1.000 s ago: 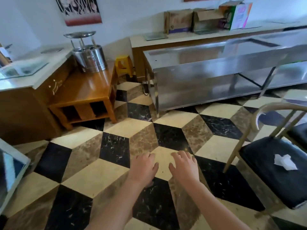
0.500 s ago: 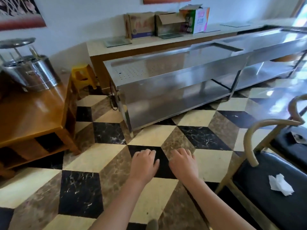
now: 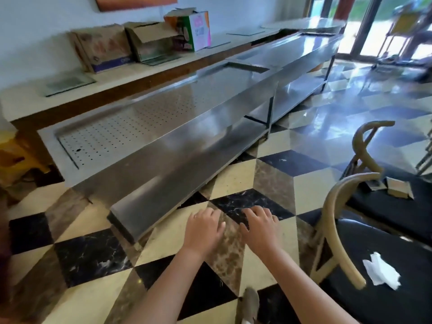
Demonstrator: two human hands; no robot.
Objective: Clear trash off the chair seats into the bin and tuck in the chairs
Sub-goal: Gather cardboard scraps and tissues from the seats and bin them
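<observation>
Since the frame before, the view has swung right: the wooden side table has gone, and glass doors [image 3: 383,26] appear at far right. Both the left hand [image 3: 203,232] and right hand [image 3: 260,226] stay out front, palms down, fingers loosely spread, holding nothing. The crumpled white tissue [image 3: 382,271] lies on the near chair's black seat [image 3: 402,300]. A second chair [image 3: 371,146] now shows fully, small cardboard scraps [image 3: 397,188] on its seat.
</observation>
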